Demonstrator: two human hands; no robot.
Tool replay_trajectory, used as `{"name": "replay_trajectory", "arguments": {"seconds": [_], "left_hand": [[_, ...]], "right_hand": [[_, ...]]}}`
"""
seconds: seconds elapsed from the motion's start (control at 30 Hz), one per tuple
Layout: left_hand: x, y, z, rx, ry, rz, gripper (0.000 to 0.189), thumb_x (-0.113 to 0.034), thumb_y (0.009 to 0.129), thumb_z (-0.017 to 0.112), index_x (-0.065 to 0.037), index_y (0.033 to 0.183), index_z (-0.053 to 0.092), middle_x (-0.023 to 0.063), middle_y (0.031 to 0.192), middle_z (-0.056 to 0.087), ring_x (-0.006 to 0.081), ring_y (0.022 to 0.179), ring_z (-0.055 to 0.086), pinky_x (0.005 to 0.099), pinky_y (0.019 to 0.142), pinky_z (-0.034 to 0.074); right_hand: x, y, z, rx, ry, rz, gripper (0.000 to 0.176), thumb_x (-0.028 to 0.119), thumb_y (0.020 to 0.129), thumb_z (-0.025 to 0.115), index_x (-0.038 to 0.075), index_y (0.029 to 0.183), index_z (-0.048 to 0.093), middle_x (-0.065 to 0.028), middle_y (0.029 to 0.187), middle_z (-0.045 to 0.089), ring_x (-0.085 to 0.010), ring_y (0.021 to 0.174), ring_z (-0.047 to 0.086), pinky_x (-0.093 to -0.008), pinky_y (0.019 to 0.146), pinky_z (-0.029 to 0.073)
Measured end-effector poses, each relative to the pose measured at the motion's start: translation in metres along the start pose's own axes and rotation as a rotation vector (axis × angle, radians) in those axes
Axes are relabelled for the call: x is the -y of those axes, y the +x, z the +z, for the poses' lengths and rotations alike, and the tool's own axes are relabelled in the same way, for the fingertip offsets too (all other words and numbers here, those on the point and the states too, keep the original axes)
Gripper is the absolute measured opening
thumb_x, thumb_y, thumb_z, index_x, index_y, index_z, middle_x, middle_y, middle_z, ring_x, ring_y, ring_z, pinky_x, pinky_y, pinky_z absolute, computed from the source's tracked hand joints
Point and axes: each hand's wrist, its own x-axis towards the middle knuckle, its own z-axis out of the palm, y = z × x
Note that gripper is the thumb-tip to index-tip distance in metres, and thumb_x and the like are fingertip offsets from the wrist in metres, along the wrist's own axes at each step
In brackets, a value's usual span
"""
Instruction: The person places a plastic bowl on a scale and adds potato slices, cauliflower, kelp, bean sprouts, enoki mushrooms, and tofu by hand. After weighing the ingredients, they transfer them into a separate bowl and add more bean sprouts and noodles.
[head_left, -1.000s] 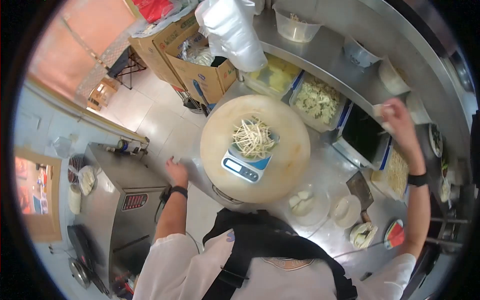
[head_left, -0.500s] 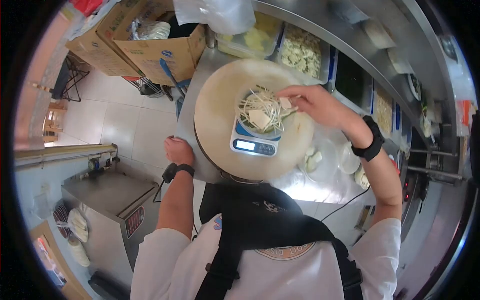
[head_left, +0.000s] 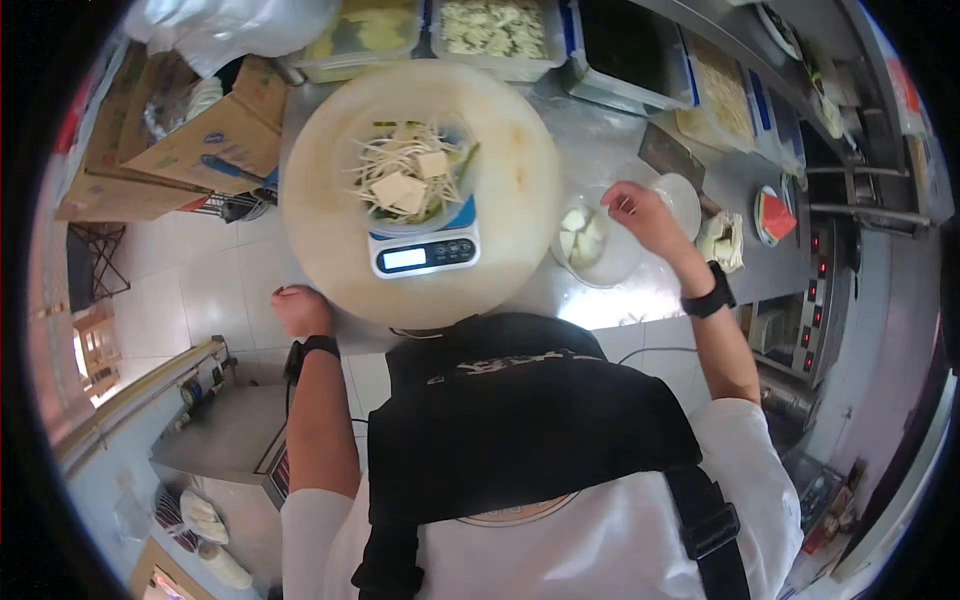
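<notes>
A round cutting board (head_left: pixel 520 220) carries a small digital scale (head_left: pixel 425 257). On the scale sits a clear bowl (head_left: pixel 462 135) of bean sprouts (head_left: pixel 385 155), some green vegetable and pale flat pieces (head_left: pixel 398 191) on top. My right hand (head_left: pixel 645 217), fingers curled in and nothing visible in them, hovers by the right rim of a clear bowl (head_left: pixel 612 262) that holds white chunks (head_left: pixel 580 238). At the table's left edge, below the board, rests my left hand (head_left: pixel 302 311), closed in a loose fist with nothing visible in it.
Food tubs (head_left: pixel 495 35) line the back under a metal shelf. A cleaver (head_left: pixel 672 158), a round pale dish (head_left: pixel 680 203), an opened package (head_left: pixel 722 240) and a plate with a red item (head_left: pixel 775 216) lie at right. Cardboard boxes (head_left: pixel 215 140) stand at left.
My right hand has moved from the sprout bowl to the bowl of white chunks. A second pale piece now lies on the sprouts. The camera view has shifted.
</notes>
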Motion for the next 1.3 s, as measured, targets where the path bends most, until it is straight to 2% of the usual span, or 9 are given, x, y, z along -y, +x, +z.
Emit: {"name": "replay_trajectory", "arguments": {"seconds": [0.13,0.23,0.47,0.57,0.67,0.73,0.83,1.07,1.3], "left_hand": [[0.006,0.003,0.013,-0.03,0.045,-0.011,0.029,-0.024,0.086,0.036,-0.01,0.099,0.057,0.0085,0.098,0.06,0.0289,0.089,0.058,0.0444,0.072,0.046],[0.012,0.008,0.021,-0.029,0.078,-0.019,0.029,-0.024,0.085,0.036,-0.009,0.098,0.059,0.0094,0.096,0.061,0.0286,0.088,0.059,0.0438,0.072,0.047],[0.017,0.011,0.027,-0.06,0.067,0.007,0.031,-0.024,0.086,0.035,-0.008,0.095,0.06,0.0111,0.093,0.062,0.0303,0.086,0.059,0.0428,0.072,0.047],[0.013,0.008,0.023,-0.059,0.05,0.008,0.031,-0.024,0.086,0.035,-0.008,0.095,0.06,0.0117,0.093,0.062,0.0311,0.087,0.059,0.0437,0.073,0.047],[0.012,0.009,0.02,-0.032,0.031,0.001,0.031,-0.024,0.085,0.034,-0.007,0.094,0.059,0.012,0.094,0.062,0.0318,0.087,0.059,0.0441,0.073,0.047],[0.009,0.008,0.02,-0.016,0.05,-0.041,0.031,-0.025,0.085,0.035,-0.008,0.094,0.059,0.0117,0.094,0.062,0.0318,0.088,0.059,0.0443,0.074,0.046],[0.01,0.008,0.02,-0.02,0.035,-0.032,0.031,-0.026,0.085,0.035,-0.008,0.094,0.059,0.0112,0.095,0.062,0.0317,0.088,0.059,0.0444,0.074,0.046],[0.011,0.007,0.019,-0.01,0.028,-0.011,0.032,-0.027,0.085,0.034,-0.009,0.096,0.058,0.0111,0.098,0.061,0.0314,0.091,0.058,0.0449,0.076,0.045],[0.005,0.003,0.011,-0.003,0.016,-0.034,0.031,-0.027,0.085,0.034,-0.01,0.095,0.058,0.0101,0.096,0.062,0.0307,0.091,0.058,0.0443,0.076,0.045]], "right_hand": [[-0.076,-0.019,0.051,0.019,-0.198,0.019,0.027,0.0,0.069,0.063,0.002,0.096,0.057,-0.0112,0.094,0.057,-0.0215,0.079,0.059,-0.0297,0.071,0.048],[-0.048,-0.016,0.07,0.131,-0.527,0.104,0.067,0.007,0.061,0.074,0.007,0.121,0.043,-0.0181,0.124,0.036,-0.0354,0.101,0.053,-0.0409,0.086,0.044],[-0.081,0.005,0.089,-0.01,-0.508,0.196,0.069,0.008,0.056,0.076,0.001,0.115,0.04,-0.0195,0.117,0.036,-0.0381,0.106,0.044,-0.0415,0.088,0.043],[-0.108,0.007,0.102,-0.08,-0.219,0.156,0.064,0.006,0.058,0.073,0.001,0.113,0.039,-0.022,0.11,0.037,-0.038,0.102,0.045,-0.0389,0.087,0.044],[-0.106,0.007,0.112,-0.155,-0.548,-0.006,0.06,0.005,0.061,0.069,0.001,0.113,0.04,-0.024,0.107,0.037,-0.0398,0.094,0.05,-0.0388,0.083,0.046],[-0.108,0.01,0.11,-0.051,-0.316,0.267,0.057,0.008,0.062,0.069,0.003,0.111,0.041,-0.025,0.105,0.038,-0.0414,0.086,0.053,-0.0411,0.081,0.047],[-0.089,0.014,0.093,0.046,-0.382,0.322,0.057,0.01,0.062,0.07,0.005,0.111,0.041,-0.0241,0.102,0.041,-0.0418,0.083,0.055,-0.0427,0.078,0.047],[-0.075,0.013,0.073,0.011,-0.491,0.269,0.05,0.024,0.066,0.069,0.008,0.107,0.044,-0.0217,0.101,0.052,-0.0385,0.09,0.055,-0.0419,0.078,0.047],[-0.043,-0.007,0.058,0.312,-0.488,0.31,0.065,0.04,0.067,0.069,0.001,0.112,0.04,-0.0231,0.092,0.059,-0.038,0.093,0.056,-0.0434,0.08,0.046]]}}
